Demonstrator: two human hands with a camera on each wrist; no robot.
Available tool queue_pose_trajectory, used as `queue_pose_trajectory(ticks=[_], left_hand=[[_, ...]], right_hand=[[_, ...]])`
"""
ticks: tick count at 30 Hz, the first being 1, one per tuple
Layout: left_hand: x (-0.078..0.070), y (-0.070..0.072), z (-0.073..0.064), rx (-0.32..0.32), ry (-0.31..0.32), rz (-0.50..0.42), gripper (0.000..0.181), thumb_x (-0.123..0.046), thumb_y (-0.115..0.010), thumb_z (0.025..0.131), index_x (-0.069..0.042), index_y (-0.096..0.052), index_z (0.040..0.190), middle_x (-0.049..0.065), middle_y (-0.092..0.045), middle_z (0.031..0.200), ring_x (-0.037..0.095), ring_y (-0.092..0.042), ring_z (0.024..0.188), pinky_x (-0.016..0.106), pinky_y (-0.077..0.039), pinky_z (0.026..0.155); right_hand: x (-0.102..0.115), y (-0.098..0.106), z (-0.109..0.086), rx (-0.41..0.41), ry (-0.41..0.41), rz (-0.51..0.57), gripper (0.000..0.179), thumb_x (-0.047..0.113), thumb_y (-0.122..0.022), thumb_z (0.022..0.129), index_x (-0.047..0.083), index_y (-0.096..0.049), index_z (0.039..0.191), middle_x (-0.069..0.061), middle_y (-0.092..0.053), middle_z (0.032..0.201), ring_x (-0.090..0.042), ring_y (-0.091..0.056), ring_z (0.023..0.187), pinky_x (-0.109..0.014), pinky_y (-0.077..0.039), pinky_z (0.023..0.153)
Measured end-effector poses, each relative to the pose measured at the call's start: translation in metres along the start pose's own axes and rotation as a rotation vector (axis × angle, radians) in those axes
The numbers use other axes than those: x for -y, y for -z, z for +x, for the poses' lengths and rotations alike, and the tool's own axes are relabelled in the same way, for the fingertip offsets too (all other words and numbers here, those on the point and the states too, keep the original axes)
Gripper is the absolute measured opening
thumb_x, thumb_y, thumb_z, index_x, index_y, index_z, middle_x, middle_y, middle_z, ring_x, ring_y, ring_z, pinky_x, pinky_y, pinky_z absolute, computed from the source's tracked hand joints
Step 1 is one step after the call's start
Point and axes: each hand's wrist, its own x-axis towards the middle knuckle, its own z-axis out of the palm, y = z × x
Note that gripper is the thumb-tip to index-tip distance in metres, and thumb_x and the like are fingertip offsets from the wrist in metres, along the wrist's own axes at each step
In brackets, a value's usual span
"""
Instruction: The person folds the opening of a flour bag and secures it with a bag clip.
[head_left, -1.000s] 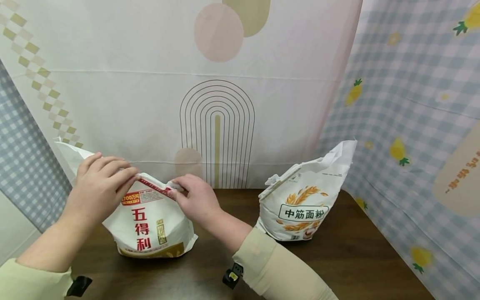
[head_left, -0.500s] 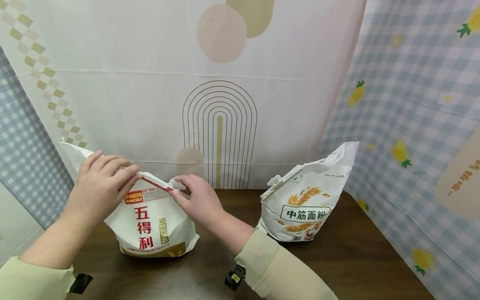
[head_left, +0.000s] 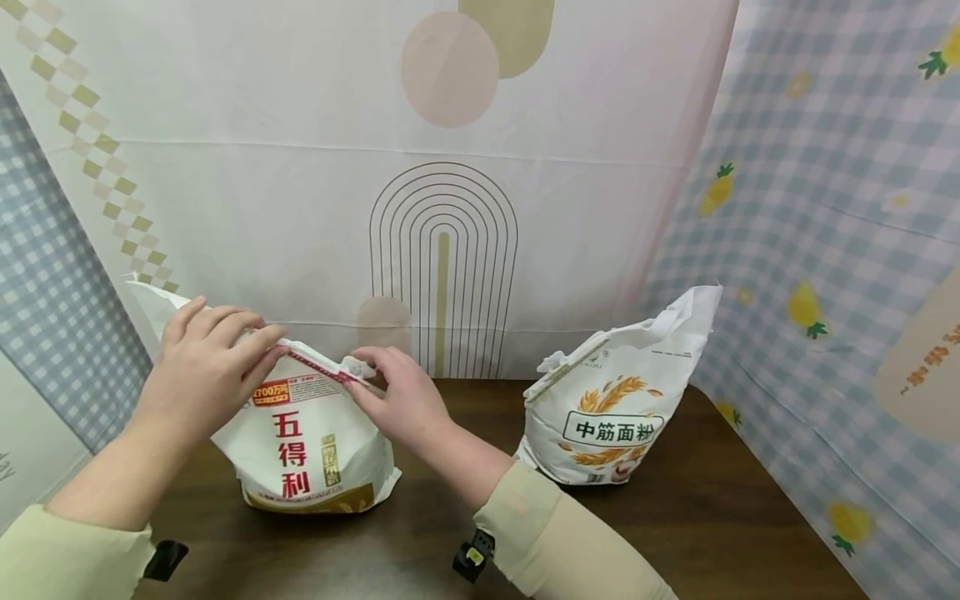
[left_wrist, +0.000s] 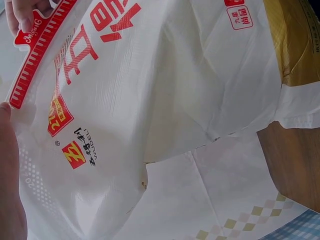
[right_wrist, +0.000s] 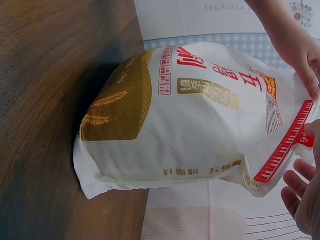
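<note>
A white flour bag [head_left: 315,433] with red lettering stands upright on the table at the left. Across its folded top lies a red and white bag clip [right_wrist: 286,142] with a piano-key pattern. My left hand [head_left: 202,367] grips the bag's top, fingers over the back and thumb at the front by the clip's end. My right hand [head_left: 405,400] pinches the clip near its tab, thumb on the red front; in the right wrist view its other fingers [right_wrist: 300,187] hang behind. The bag's pale loose end sticks up left of my left hand.
A second flour bag [head_left: 611,417], printed with wheat ears, stands at the right with a white clip [head_left: 558,365] across its top. The dark wooden table [head_left: 720,517] ends at a patterned cloth backdrop [head_left: 570,208], with checked cloth [head_left: 862,167] at the right.
The whole scene shifts slightly right in the head view. My right fingers have loosened a little around the clip's tab, showing more of it. The left hand keeps its hold.
</note>
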Motion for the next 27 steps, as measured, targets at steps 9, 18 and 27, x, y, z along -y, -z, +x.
queue_pose_trajectory(ticks=[9,18,27], left_hand=[[0.000,-0.001,0.001,-0.011,0.005,0.000,0.056,-0.051,-0.035,0.105,-0.009,-0.072,0.110,0.017,-0.067,0.101,0.041,-0.057,0.103,0.060,-0.026,0.112],[-0.004,-0.001,0.001,0.008,0.046,-0.023,0.058,-0.052,-0.033,0.104,-0.007,-0.069,0.114,0.019,-0.062,0.108,0.043,-0.053,0.109,0.056,-0.024,0.115],[-0.013,0.000,-0.004,-0.014,0.071,-0.072,0.061,-0.055,-0.034,0.103,-0.006,-0.064,0.123,0.020,-0.060,0.119,0.044,-0.050,0.120,0.056,-0.024,0.115]], right_hand=[[-0.005,0.000,-0.004,0.005,0.010,0.056,0.041,0.029,-0.067,0.095,0.015,-0.059,0.133,0.001,-0.060,0.117,-0.009,-0.057,0.101,-0.020,-0.049,0.085],[-0.013,-0.001,-0.014,-0.031,0.046,0.022,0.044,0.034,-0.060,0.098,0.013,-0.056,0.136,0.001,-0.058,0.130,-0.012,-0.054,0.119,-0.029,-0.045,0.101],[-0.029,-0.004,-0.034,-0.035,0.025,0.016,0.054,0.039,-0.061,0.097,0.013,-0.048,0.143,-0.002,-0.052,0.141,-0.018,-0.044,0.134,-0.037,-0.038,0.110]])
